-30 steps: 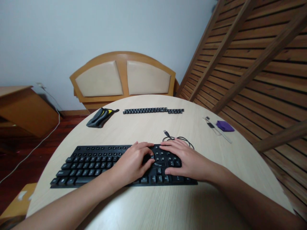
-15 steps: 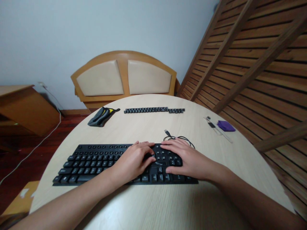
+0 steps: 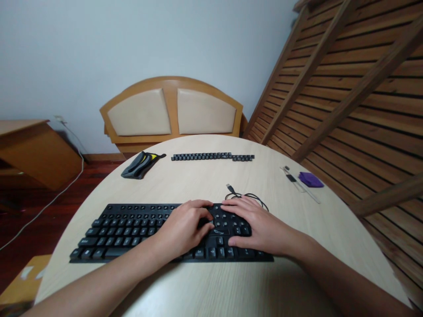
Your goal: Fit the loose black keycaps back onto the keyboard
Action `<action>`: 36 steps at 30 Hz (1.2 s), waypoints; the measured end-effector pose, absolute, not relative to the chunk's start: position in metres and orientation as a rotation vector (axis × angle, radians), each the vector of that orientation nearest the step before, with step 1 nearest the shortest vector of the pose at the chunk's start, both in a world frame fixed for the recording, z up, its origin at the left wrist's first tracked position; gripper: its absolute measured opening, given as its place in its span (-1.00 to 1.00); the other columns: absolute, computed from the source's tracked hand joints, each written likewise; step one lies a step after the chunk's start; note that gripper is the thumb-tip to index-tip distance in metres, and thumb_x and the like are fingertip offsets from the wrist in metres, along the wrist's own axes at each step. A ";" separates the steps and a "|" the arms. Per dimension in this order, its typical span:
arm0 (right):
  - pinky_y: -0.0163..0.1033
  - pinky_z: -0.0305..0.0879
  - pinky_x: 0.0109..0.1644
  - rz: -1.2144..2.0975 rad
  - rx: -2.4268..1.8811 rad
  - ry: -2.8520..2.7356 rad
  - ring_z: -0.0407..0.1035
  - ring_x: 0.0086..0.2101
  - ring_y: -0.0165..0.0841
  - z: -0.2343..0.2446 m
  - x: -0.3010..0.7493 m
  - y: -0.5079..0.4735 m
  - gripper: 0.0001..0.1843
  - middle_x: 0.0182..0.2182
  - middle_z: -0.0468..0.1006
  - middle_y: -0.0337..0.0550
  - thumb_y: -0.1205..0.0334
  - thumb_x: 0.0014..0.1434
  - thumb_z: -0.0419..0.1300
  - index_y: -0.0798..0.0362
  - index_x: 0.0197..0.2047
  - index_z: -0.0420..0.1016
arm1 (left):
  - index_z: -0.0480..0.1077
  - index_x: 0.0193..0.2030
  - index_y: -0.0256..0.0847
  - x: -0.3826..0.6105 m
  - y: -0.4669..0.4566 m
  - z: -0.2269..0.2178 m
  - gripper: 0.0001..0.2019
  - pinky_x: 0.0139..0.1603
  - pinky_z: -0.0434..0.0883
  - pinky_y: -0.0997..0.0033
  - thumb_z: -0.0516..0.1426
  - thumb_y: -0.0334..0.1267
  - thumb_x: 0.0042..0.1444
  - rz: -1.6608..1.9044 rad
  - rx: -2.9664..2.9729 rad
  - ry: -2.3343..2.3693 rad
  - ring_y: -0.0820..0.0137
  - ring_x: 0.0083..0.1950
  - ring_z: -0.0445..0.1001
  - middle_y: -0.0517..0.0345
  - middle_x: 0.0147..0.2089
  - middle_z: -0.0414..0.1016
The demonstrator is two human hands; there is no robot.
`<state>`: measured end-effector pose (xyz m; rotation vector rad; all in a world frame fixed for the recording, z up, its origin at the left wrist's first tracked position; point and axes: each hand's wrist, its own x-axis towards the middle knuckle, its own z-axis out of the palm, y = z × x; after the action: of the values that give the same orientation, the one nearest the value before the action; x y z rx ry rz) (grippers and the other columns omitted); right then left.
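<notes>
A black keyboard (image 3: 132,231) lies across the near part of a round light wooden table (image 3: 211,290). My left hand (image 3: 183,229) rests on the keys right of the keyboard's middle, its fingers curled down and its thumb tip on a key. My right hand (image 3: 254,224) lies flat on the keyboard's right end, fingers stretched toward the left hand, nearly touching it. Neither hand visibly holds anything. The keyboard's black cable with a USB plug (image 3: 236,192) coils just behind my right hand.
A row of loose black keycaps (image 3: 211,156) lies at the far side of the table. A black and yellow pouch (image 3: 140,163) sits far left. A purple cloth (image 3: 310,179) and small tools (image 3: 292,177) lie far right. A wooden headboard (image 3: 172,112) and slatted frame (image 3: 346,83) stand behind.
The view tilted slightly, so everything sits a little lower in the frame. Both hands stay on the same part of the keyboard with barely any finger movement.
</notes>
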<state>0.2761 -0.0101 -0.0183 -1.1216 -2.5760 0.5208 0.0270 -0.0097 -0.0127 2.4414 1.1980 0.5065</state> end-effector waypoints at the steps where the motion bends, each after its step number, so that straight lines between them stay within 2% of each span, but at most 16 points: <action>1: 0.17 -0.06 0.36 0.521 -1.124 -2.578 0.18 0.24 -0.04 -0.018 0.276 -0.010 -0.20 0.25 0.36 0.03 -0.23 0.11 0.30 0.00 0.31 0.33 | 0.55 -0.21 -0.16 0.027 -0.009 -0.013 -0.93 0.15 0.46 0.04 0.24 -0.32 0.17 0.514 2.433 1.191 0.14 0.09 0.53 0.06 0.15 0.51; 8: 0.17 -0.06 0.37 0.542 -1.136 -2.589 0.18 0.25 -0.04 -0.017 0.276 -0.009 -0.19 0.25 0.36 0.03 -0.23 0.10 0.31 0.02 0.30 0.34 | 0.49 -0.19 -0.13 0.023 -0.009 -0.020 -0.93 0.21 0.38 0.06 0.22 -0.31 0.18 0.606 2.373 1.128 0.18 0.15 0.47 0.08 0.16 0.49; 12: 0.16 -0.02 0.35 0.541 -1.098 -2.565 0.21 0.23 -0.05 -0.017 0.278 -0.010 -0.20 0.23 0.39 0.01 -0.23 0.08 0.32 -0.01 0.29 0.36 | 0.39 -0.18 -0.15 0.023 -0.011 -0.021 -0.92 0.21 0.37 0.04 0.19 -0.32 0.19 0.639 2.400 1.085 0.19 0.16 0.44 0.07 0.14 0.48; 14: 0.13 0.06 0.32 0.517 -1.061 -2.544 0.24 0.20 -0.08 -0.016 0.279 -0.009 -0.29 0.20 0.43 -0.01 -0.17 0.13 0.31 -0.02 0.26 0.39 | 0.33 -0.16 -0.15 0.024 -0.012 -0.021 -0.87 0.19 0.38 0.04 0.18 -0.33 0.18 0.658 2.417 1.076 0.19 0.15 0.44 0.05 0.11 0.48; 18: 0.01 0.25 0.19 0.408 -1.069 -2.399 0.37 0.08 -0.19 -0.017 0.282 0.000 -0.65 0.05 0.55 -0.06 0.04 0.30 0.20 -0.03 0.10 0.50 | 0.27 -0.07 -0.16 0.025 -0.015 -0.023 -0.76 0.16 0.39 0.04 0.20 -0.28 0.16 0.668 2.450 1.095 0.18 0.11 0.43 -0.01 0.09 0.46; 21: -0.03 0.32 0.10 0.267 -1.214 -2.239 0.44 -0.03 -0.21 -0.020 0.286 0.013 -0.75 -0.08 0.61 -0.08 0.11 0.34 0.13 -0.01 -0.02 0.55 | 0.25 0.08 -0.19 0.024 -0.017 -0.025 -0.66 0.22 0.36 0.02 0.18 -0.24 0.20 0.684 2.473 1.123 0.15 0.16 0.41 -0.06 0.14 0.43; 25: -0.10 0.38 -0.02 0.149 -1.515 -2.100 0.49 -0.15 -0.22 -0.024 0.294 0.039 -0.72 -0.13 0.63 -0.07 0.13 0.33 0.11 0.02 -0.01 0.56 | 0.21 0.21 -0.20 0.024 -0.018 -0.027 -0.58 0.24 0.35 -0.03 0.14 -0.21 0.24 0.700 2.500 1.135 0.12 0.18 0.41 -0.09 0.16 0.43; 30: -0.16 0.34 -0.02 0.029 -1.800 -2.134 0.48 -0.07 -0.20 -0.024 0.298 0.081 -0.65 -0.08 0.63 -0.07 0.15 0.33 0.09 0.04 0.10 0.51 | 0.23 0.20 -0.23 0.025 -0.017 -0.026 -0.60 0.25 0.35 -0.04 0.13 -0.21 0.26 0.670 2.506 1.147 0.11 0.18 0.41 -0.11 0.16 0.43; 36: -0.10 0.31 0.04 -0.032 -1.965 -2.123 0.45 0.00 -0.11 -0.027 0.290 0.129 -0.57 0.02 0.58 0.05 0.17 0.32 0.08 0.07 0.21 0.41 | 0.26 0.18 -0.22 0.025 -0.017 -0.025 -0.62 0.26 0.35 -0.03 0.13 -0.22 0.25 0.659 2.506 1.151 0.11 0.19 0.41 -0.08 0.17 0.44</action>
<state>0.2898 0.1294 -0.0274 -1.9653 -2.1233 -0.0316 0.0247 -0.0166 -0.0251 2.5059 1.1511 0.6594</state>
